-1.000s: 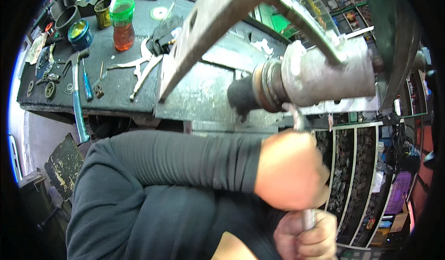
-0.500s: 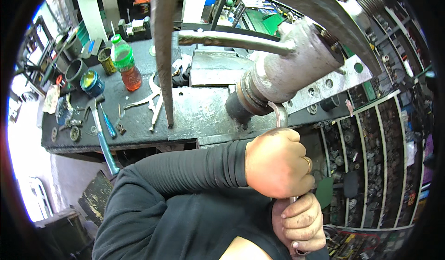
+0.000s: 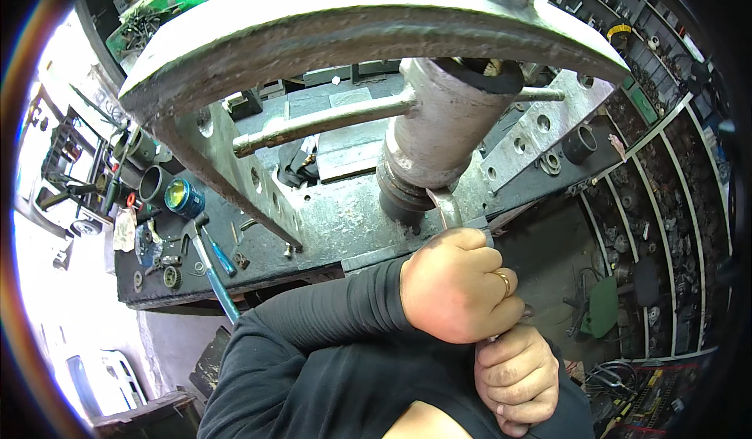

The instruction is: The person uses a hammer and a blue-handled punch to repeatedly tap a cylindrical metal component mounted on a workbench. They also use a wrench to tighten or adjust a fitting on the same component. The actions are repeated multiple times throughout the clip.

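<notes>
A heavy grey metal cylinder (image 3: 435, 130) stands tilted in a steel frame, under its thick curved top beam (image 3: 352, 38). A round rod (image 3: 333, 123) sticks out from its side, and ridged rings (image 3: 398, 184) circle its lower end. Beside these rings is the curved end of a hooked metal bar (image 3: 446, 207); whether it bears on them I cannot tell. My left hand (image 3: 460, 289), with a ring on one finger, is closed round the bar. Just below it my right hand (image 3: 518, 380) is closed on the same bar, whose shaft is mostly hidden by my fists.
On the dark workbench to the left lie a hammer (image 3: 211, 263), a blue-handled tool (image 3: 222, 259), a toothed gear (image 3: 171, 277) and a blue tub (image 3: 186, 198). A perforated steel plate (image 3: 540, 130) slants at the right. Shelves of metal parts (image 3: 666, 274) line the far right.
The view has shifted, bringing more of the frame's top beam into sight and losing the green-capped bottle. Both fists keep their grip on the bar.
</notes>
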Demonstrator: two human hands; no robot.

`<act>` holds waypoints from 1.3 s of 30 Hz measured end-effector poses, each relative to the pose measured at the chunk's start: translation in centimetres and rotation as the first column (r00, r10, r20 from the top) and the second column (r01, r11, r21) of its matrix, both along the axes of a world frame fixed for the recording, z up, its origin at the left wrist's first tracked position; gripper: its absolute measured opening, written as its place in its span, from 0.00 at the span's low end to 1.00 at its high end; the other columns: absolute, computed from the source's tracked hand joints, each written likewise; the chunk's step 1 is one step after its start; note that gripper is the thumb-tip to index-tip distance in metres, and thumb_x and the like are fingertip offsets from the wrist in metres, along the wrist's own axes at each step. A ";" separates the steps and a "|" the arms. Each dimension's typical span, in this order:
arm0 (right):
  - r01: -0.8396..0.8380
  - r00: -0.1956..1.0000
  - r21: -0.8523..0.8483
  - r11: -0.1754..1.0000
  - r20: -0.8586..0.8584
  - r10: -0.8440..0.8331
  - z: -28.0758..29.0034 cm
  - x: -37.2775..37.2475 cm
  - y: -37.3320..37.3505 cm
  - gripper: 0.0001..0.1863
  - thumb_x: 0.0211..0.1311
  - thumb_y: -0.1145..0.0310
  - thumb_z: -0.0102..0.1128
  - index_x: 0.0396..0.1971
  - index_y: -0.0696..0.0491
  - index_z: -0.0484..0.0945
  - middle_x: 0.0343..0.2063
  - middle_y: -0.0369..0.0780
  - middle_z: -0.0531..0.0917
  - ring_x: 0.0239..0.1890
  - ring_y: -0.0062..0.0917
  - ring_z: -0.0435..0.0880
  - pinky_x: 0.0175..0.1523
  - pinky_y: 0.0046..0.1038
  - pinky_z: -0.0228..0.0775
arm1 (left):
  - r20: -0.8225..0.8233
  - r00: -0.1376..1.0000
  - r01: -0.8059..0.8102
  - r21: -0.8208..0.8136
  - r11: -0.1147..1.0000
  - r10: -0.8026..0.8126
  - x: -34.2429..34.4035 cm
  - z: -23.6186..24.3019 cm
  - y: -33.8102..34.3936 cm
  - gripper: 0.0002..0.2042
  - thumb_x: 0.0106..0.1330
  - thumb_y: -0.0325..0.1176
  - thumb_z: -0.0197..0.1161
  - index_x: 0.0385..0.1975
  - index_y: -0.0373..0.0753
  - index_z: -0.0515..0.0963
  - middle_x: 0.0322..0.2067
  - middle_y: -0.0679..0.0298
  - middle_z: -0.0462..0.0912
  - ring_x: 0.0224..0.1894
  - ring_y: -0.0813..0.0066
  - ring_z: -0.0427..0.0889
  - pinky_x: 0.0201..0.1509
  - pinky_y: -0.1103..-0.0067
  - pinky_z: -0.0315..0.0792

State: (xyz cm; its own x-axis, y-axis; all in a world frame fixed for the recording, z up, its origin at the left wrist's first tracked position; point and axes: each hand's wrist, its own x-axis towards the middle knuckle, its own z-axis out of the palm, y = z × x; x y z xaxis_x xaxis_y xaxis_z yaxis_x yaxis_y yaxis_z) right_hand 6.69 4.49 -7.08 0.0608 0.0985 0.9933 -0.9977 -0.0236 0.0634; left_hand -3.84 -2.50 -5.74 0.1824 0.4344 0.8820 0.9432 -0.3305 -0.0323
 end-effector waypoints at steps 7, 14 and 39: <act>0.009 1.000 -0.048 0.999 0.030 -0.008 0.6 0.2 -0.4 0.08 0.49 0.79 0.52 0.16 0.53 0.65 0.03 0.33 0.66 0.03 0.16 0.61 0.09 0.19 0.51 | 0.000 1.000 0.008 -0.041 0.999 -0.008 -0.2 0.7 -0.1 0.07 0.38 0.38 0.58 0.13 0.46 0.68 0.15 0.73 0.63 0.18 0.79 0.62 0.21 0.79 0.53; -0.104 0.988 0.092 0.990 0.122 0.092 1.8 0.5 0.7 0.16 0.62 0.62 0.50 0.16 0.52 0.70 0.07 0.37 0.70 0.07 0.23 0.68 0.14 0.30 0.62 | 0.042 0.999 0.016 -0.071 0.997 -0.013 0.0 0.9 -0.4 0.07 0.40 0.38 0.58 0.13 0.46 0.67 0.15 0.72 0.63 0.17 0.79 0.63 0.21 0.79 0.53; 0.097 0.992 0.116 0.989 0.067 -0.105 -1.2 0.9 1.1 0.05 0.57 0.75 0.52 0.23 0.58 0.69 0.11 0.39 0.72 0.11 0.26 0.70 0.20 0.30 0.68 | -0.078 0.997 -0.034 -0.089 0.996 0.027 -0.1 0.6 -0.4 0.08 0.43 0.39 0.61 0.15 0.47 0.68 0.17 0.73 0.67 0.21 0.78 0.68 0.25 0.78 0.59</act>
State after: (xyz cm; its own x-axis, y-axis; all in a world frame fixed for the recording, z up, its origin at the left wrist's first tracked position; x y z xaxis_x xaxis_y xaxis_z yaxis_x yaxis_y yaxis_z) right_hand 7.64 5.61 -8.29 -0.0084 -0.0167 0.9998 -0.9972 0.0744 -0.0072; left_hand -3.90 -2.93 -5.17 0.2338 0.5175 0.8231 0.9487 -0.3069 -0.0765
